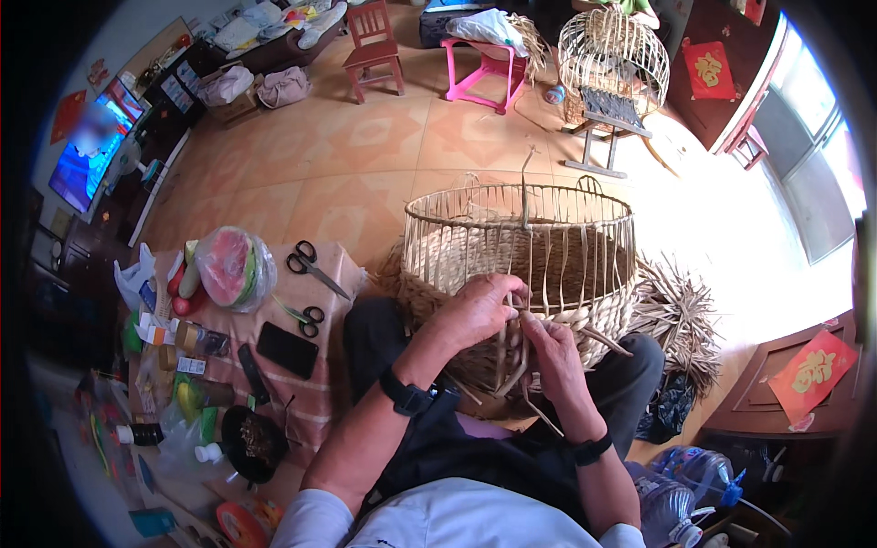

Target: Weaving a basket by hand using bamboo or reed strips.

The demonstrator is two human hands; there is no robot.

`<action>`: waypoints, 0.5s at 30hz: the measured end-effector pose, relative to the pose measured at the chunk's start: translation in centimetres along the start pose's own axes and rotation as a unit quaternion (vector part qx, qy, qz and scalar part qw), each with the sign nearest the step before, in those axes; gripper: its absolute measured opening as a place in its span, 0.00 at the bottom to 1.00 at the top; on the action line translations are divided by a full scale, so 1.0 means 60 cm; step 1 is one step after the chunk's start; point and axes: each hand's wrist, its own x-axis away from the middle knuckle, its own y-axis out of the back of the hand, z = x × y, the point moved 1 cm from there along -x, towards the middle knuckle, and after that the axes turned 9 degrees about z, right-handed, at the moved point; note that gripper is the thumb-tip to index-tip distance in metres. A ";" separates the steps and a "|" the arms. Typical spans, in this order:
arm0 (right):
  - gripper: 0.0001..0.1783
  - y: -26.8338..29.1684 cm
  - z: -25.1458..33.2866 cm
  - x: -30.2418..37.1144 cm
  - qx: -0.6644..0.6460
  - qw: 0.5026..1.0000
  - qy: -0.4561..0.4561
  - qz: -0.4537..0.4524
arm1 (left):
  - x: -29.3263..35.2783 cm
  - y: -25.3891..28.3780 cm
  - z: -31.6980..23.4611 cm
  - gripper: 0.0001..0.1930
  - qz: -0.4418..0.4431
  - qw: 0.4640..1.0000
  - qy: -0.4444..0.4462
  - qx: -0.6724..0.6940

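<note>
A large round basket (571, 251) of woven plant fibre stands between my knees, with a thick plaited lower wall and upright strands rising to a thin rim. My left hand (493, 303) is at its near side, fingers pinched together on a strand of dried fibre. Close beside it, my right hand (555, 354) grips the fibre too, thumb and fingertips nearly meeting the left ones. A loose fibre strand (539, 413) hangs below the hands toward my lap. Exactly how the strand passes through the fingers is hidden.
Left, a cloth-covered table holds scissors (318, 268), a smaller pair (311, 320), a black phone (287, 350) and wrapped watermelon (232, 268). Right, a bundle of dried fibre (681, 320) lies near plastic bottles (665, 502). Beyond are a wooden stool (603, 123) and another person's basket (614, 55).
</note>
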 end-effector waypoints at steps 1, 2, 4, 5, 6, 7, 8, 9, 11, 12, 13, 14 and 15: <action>0.23 -0.004 0.001 -0.005 0.000 1.000 0.002 0.008 | 0.003 0.006 0.003 0.16 -0.006 1.000 0.004 -0.004; 0.21 -0.004 0.002 -0.007 0.125 0.991 0.033 -0.025 | 0.006 0.007 0.006 0.15 0.012 0.999 0.022 0.027; 0.12 0.000 0.003 0.005 0.239 0.966 0.058 -0.078 | 0.014 0.003 0.002 0.14 0.021 0.995 0.038 0.085; 0.06 0.017 -0.007 0.008 0.240 0.954 0.141 -0.115 | 0.002 -0.006 -0.002 0.13 0.039 0.994 0.045 0.089; 0.11 0.026 0.012 0.018 0.454 0.855 0.208 -0.138 | -0.004 -0.013 -0.001 0.13 0.052 0.993 0.061 0.091; 0.14 0.035 0.020 0.014 0.501 0.813 0.259 -0.145 | -0.010 -0.025 -0.001 0.13 0.026 0.991 0.020 0.130; 0.16 0.023 0.038 0.018 0.574 0.785 0.179 -0.149 | -0.013 -0.030 -0.003 0.13 0.010 0.993 0.038 0.114; 0.17 0.037 0.027 0.006 0.618 0.756 0.170 -0.135 | -0.017 -0.039 -0.002 0.12 -0.019 0.993 0.042 0.106; 0.18 0.032 0.041 0.006 0.646 0.739 0.164 -0.102 | -0.021 -0.054 -0.005 0.12 -0.061 0.990 0.046 0.116; 0.17 0.037 0.041 0.003 0.646 0.737 0.178 -0.092 | -0.023 -0.057 -0.005 0.13 -0.070 0.992 0.043 0.097; 0.16 0.041 0.044 0.002 0.646 0.735 0.189 -0.081 | -0.020 -0.058 -0.007 0.14 -0.077 0.993 0.043 0.079; 0.15 0.048 0.046 -0.006 0.636 0.744 0.197 -0.049 | -0.015 -0.055 -0.007 0.16 -0.067 0.993 0.057 0.082; 0.13 0.054 0.050 -0.014 0.626 0.752 0.204 -0.019 | -0.013 -0.053 -0.004 0.16 -0.069 0.994 0.055 0.066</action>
